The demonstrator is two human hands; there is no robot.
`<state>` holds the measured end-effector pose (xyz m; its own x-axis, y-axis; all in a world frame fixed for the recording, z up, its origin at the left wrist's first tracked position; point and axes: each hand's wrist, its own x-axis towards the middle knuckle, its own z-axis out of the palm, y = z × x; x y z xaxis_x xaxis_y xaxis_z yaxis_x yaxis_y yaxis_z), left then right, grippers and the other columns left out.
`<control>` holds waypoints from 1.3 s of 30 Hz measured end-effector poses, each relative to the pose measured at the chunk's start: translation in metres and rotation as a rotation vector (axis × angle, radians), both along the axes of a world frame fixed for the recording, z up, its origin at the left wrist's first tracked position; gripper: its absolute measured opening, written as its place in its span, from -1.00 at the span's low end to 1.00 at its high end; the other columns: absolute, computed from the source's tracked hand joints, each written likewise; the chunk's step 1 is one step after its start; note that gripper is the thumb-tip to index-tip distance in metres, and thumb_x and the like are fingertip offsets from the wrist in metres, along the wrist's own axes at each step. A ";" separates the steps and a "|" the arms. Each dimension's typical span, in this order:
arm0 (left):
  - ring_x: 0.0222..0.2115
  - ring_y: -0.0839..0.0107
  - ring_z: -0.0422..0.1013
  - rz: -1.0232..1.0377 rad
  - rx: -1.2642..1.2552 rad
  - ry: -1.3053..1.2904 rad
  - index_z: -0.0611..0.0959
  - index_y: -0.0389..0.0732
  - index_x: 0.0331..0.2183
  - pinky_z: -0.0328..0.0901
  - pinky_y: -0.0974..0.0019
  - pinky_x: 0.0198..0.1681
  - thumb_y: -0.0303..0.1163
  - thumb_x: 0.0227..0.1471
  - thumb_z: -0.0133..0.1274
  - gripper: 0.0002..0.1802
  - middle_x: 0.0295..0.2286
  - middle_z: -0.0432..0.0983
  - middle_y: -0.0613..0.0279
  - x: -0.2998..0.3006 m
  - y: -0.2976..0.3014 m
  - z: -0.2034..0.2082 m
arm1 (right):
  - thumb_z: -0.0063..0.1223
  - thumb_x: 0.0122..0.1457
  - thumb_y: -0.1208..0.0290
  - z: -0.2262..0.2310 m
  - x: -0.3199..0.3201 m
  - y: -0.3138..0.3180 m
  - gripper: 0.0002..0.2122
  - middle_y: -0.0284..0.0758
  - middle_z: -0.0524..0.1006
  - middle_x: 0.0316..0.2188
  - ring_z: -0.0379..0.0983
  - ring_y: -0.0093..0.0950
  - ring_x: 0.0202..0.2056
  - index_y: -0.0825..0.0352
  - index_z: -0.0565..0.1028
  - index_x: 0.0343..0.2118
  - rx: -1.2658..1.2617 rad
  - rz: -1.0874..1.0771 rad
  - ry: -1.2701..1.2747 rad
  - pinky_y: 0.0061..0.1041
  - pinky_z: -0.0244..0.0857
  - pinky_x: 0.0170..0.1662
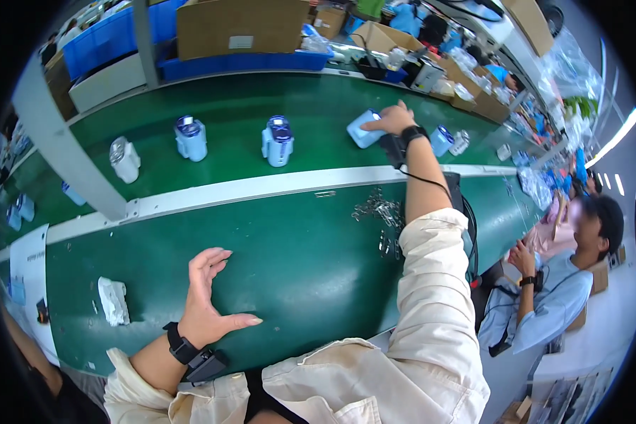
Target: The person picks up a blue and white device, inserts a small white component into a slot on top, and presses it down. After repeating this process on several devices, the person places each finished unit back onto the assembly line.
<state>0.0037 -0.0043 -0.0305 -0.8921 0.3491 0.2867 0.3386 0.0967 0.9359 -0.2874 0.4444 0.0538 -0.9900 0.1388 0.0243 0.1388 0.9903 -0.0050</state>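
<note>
Past the white rail, the right hand is touching a pale blue gadget. This gadget is leaning over on the far green strip, and the thumb is lying near its top. The fingers are partly hiding — so I cannot tell if they are gripping it.

The left hand is holding nothing. It is hanging over the near green table, with its thumb and fingers spreading wide apart.

More gadgets are standing on the far strip. A blue one with a dark top is standing left of the right hand, another blue one is standing farther left, and then a white one.

On the near table, little shiny metal bits are lying in a messy pile by the right arm. A crumpled white wrapper is lying left of the left hand. Over on the right, another person is sitting — wearing a light blue top.
</note>
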 end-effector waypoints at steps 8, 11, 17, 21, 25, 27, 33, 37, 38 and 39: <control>0.09 0.17 0.20 0.028 -0.047 0.047 0.09 -0.23 0.15 0.14 0.11 0.14 -0.16 -0.43 0.50 0.21 0.02 0.19 0.06 0.005 0.004 0.010 | 0.37 -0.35 -0.15 0.001 0.027 0.006 -0.38 -0.18 0.61 -0.45 0.54 -0.28 -0.37 0.36 0.64 -0.36 -0.330 0.105 0.115 -0.32 0.36 -0.16; 0.07 0.17 0.22 0.058 -0.044 0.061 0.12 -0.23 0.14 0.15 0.13 0.13 -0.15 -0.43 0.50 0.19 0.01 0.21 0.05 0.003 0.006 0.018 | 0.40 -0.37 -0.06 0.014 0.054 -0.017 -0.40 -0.14 0.60 -0.36 0.52 -0.23 -0.27 0.37 0.63 -0.33 -0.123 0.104 0.140 -0.30 0.35 -0.10; -0.01 0.12 0.27 -0.049 -0.073 0.168 0.29 -0.26 0.05 0.20 0.12 0.07 -0.02 -0.33 0.42 -0.01 -0.07 0.31 -0.02 0.008 0.010 0.020 | 0.47 -0.36 0.26 0.046 0.156 -0.153 -0.48 -0.10 0.40 -0.04 0.41 -0.18 -0.09 0.39 0.60 -0.26 -0.182 0.578 0.362 -0.31 0.31 0.00; 0.00 0.13 0.27 -0.338 -0.221 0.160 0.38 -0.24 0.01 0.20 0.17 0.09 -0.05 -0.30 0.41 -0.11 -0.03 0.30 -0.01 0.014 0.012 0.017 | 0.47 -0.40 0.30 0.030 0.206 -0.267 -0.48 -0.11 0.35 0.00 0.26 -0.12 0.03 0.34 0.59 -0.26 -0.281 0.926 0.265 -0.29 0.22 0.09; -0.06 0.07 0.26 -0.292 -0.312 0.388 0.44 -0.30 -0.09 0.22 0.12 0.03 0.09 -0.23 0.29 -0.20 -0.14 0.36 -0.03 0.011 0.014 0.007 | 0.48 -0.40 0.28 0.005 0.218 -0.333 -0.46 -0.09 0.31 0.02 0.23 -0.06 0.03 0.30 0.59 -0.23 -0.389 1.053 0.194 -0.24 0.21 0.09; -0.09 0.07 0.26 -0.256 -0.245 0.420 0.46 -0.30 -0.14 0.23 0.12 0.00 0.10 -0.22 0.28 -0.24 -0.20 0.38 -0.03 0.010 0.015 0.002 | 0.48 -0.40 0.27 -0.001 0.218 -0.344 -0.45 -0.09 0.31 0.02 0.23 -0.05 0.03 0.28 0.58 -0.21 -0.408 1.076 0.141 -0.24 0.21 0.09; -0.14 0.07 0.27 -0.279 -0.342 0.399 0.47 -0.30 -0.23 0.26 0.12 -0.07 0.01 -0.21 0.29 -0.35 -0.27 0.38 -0.01 0.012 0.011 0.002 | 0.47 -0.33 0.30 0.009 0.212 -0.311 -0.50 -0.13 0.34 -0.01 0.30 -0.13 0.00 0.23 0.59 -0.20 -0.534 1.070 0.169 -0.30 0.26 0.05; -0.16 0.12 0.29 -0.212 -0.244 0.088 0.47 -0.29 -0.29 0.27 0.14 -0.12 -0.10 -0.22 0.32 -0.44 -0.30 0.37 0.00 0.020 0.005 0.026 | 0.38 -0.24 0.46 0.025 0.218 -0.252 -0.63 -0.15 0.39 -0.03 0.38 -0.20 -0.03 0.24 0.62 -0.25 -0.562 1.083 0.072 -0.36 0.30 0.00; -0.16 0.13 0.32 -0.025 -0.202 0.026 0.46 -0.28 -0.24 0.28 0.16 -0.10 -0.14 -0.24 0.34 -0.41 -0.28 0.39 0.00 0.022 0.003 0.032 | 0.38 -0.24 0.46 0.022 0.224 -0.243 -0.63 -0.15 0.39 -0.03 0.38 -0.20 -0.03 0.24 0.62 -0.25 -0.564 1.049 0.069 -0.36 0.30 0.00; -0.16 0.14 0.34 0.163 -0.163 -0.038 0.46 -0.27 -0.19 0.28 0.19 -0.08 -0.19 -0.27 0.35 -0.38 -0.27 0.40 0.00 0.022 0.006 0.033 | 0.35 -0.22 0.51 0.020 0.230 -0.233 -0.66 -0.15 0.40 -0.03 0.39 -0.20 -0.04 0.24 0.62 -0.26 -0.577 1.108 0.070 -0.36 0.31 -0.01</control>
<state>0.0254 0.0013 0.0030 -0.9496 0.2386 0.2035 0.2709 0.2976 0.9154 -0.0571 0.2111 0.0734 -0.5799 -0.7596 0.2945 -0.7853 0.4249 -0.4503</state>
